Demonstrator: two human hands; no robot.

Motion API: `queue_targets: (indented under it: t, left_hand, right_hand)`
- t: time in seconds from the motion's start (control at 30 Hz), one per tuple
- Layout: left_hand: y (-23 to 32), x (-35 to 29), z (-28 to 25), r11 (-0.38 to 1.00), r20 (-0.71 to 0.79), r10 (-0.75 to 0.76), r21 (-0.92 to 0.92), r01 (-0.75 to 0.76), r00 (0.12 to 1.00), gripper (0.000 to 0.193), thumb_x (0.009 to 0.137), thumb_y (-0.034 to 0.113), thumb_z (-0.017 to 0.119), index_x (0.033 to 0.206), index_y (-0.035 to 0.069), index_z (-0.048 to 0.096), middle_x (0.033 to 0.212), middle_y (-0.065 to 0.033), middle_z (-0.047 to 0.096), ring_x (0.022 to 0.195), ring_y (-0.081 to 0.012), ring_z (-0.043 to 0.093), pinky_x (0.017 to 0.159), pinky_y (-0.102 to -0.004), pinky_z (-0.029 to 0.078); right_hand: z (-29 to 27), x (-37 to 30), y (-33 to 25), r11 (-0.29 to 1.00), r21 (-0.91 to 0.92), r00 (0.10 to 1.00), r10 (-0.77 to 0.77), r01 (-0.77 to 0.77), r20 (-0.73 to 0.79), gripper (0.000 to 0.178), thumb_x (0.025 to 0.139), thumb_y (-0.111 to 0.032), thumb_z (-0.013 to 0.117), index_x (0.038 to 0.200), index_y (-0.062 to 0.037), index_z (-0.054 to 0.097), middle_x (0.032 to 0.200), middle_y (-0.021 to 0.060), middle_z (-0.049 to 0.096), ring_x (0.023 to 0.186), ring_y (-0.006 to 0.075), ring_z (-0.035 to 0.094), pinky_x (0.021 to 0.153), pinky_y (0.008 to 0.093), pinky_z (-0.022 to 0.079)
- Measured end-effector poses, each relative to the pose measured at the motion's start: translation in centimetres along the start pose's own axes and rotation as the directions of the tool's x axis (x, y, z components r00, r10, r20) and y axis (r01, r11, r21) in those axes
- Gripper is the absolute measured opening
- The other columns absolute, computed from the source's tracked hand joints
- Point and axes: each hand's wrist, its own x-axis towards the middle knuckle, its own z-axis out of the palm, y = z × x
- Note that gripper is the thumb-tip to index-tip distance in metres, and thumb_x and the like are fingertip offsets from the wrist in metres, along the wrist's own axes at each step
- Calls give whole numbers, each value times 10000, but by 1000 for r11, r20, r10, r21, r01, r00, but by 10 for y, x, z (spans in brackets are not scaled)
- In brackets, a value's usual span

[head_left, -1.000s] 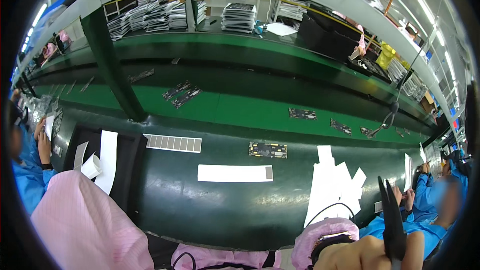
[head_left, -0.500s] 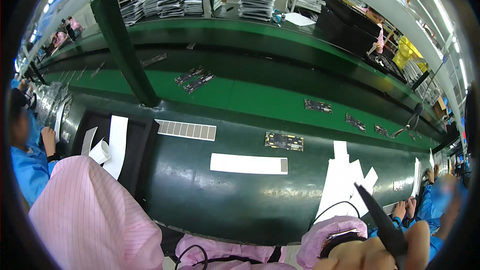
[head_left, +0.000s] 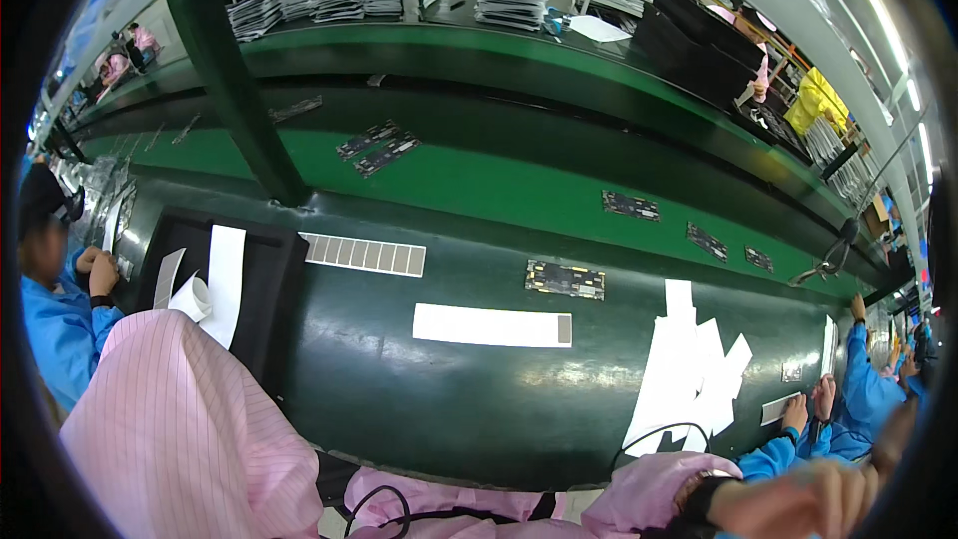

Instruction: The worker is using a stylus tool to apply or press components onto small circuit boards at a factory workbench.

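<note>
My right hand (head_left: 803,501) is at the lower right with its fingers curled, partly smeared by motion. Whatever it holds is hidden. A black band circles that wrist. My left hand is out of sight; only the raised pink striped sleeve (head_left: 185,414) shows. Before me on the dark green bench (head_left: 479,419) lies a white strip with one grey pad (head_left: 489,325). Behind it are a circuit board (head_left: 566,279) and a sheet of grey rectangular pads (head_left: 365,255). Loose white paper strips (head_left: 689,369) form a pile nearest my right hand.
A black tray (head_left: 269,284) at left holds a white strip (head_left: 226,279) and a curled paper. Several circuit boards (head_left: 631,205) lie along the green conveyor (head_left: 479,175) behind a green post (head_left: 235,90). Co-workers in blue sleeves (head_left: 65,324) sit on both sides; one handles a strip at right.
My right hand has turned and shifted; the black pointed tool seen in it earlier no longer shows. The view has moved slightly. A co-worker at right has reached an arm up toward the conveyor.
</note>
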Motion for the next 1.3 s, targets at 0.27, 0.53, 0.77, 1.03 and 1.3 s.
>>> queue_targets:
  t: [0.27,0.53,0.77,1.03,1.3]
  left_hand:
    - [-15,-2,7,998,8,-18,-62,19,1000,313,933,247,502,1185,65,536,1160,-21,574,999,-174,515,926,-355,363]
    - [-4,-4,19,996,-12,70,-50,-70,997,322,933,244,503,1198,64,535,1174,-18,576,1003,-169,519,928,-350,363]
    - [-5,-44,60,916,-259,393,21,-401,882,329,934,241,503,1208,63,535,1185,-16,577,1006,-164,523,929,-346,364]
    - [-114,-198,77,804,762,-590,584,113,265,377,830,113,617,1183,-2,550,1269,-117,528,1166,-266,504,975,-384,406]
    - [-121,-218,75,749,743,-650,662,-33,157,539,846,247,609,1305,0,471,1368,-111,447,1242,-244,435,1016,-378,356]
  right_hand:
    - [-132,-92,73,192,-506,538,387,-841,-749,461,1015,-366,411,1199,29,563,824,121,657,528,107,575,479,211,409]
    - [-187,-147,102,252,-378,449,366,-891,-815,184,947,-182,580,1008,-9,579,750,62,597,482,112,549,426,217,391]
    - [-189,-149,87,183,-460,495,287,-869,-821,126,951,-141,573,988,-26,536,717,43,574,456,85,522,409,203,356]
    - [-184,-146,88,122,-475,489,273,-872,-828,122,916,-111,618,953,-1,583,725,40,595,486,78,535,432,208,362]
    - [-176,-149,92,-7,-578,545,321,-816,-774,65,867,-19,651,899,28,621,671,20,585,514,53,524,468,202,398]
